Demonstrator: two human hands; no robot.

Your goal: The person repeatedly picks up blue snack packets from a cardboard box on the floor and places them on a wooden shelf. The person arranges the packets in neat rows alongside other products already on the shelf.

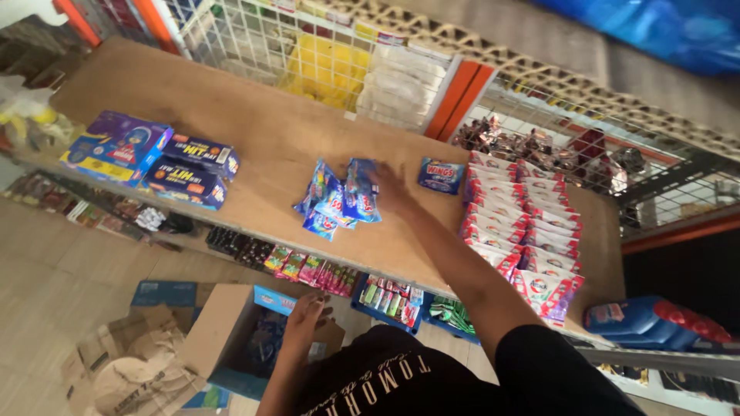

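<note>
My right hand [393, 187] reaches over a wooden shelf board [262, 139] and rests against a small pile of blue sachets [339, 198] in its middle; the motion blur hides whether the fingers grip one. A single blue sachet [441, 175] lies just right of that hand. My left hand [307, 314] is low down, fingers spread on the edge of an open cardboard box [231, 339] on the floor, holding nothing that I can see.
Rows of white and red sachets [524, 231] fill the board's right side. Purple and blue boxes [150, 158] sit at its left end. A wire mesh panel [308, 46] backs the shelf. Small packets [316, 270] line the lower shelf. Blue bottles [655, 320] lie at right.
</note>
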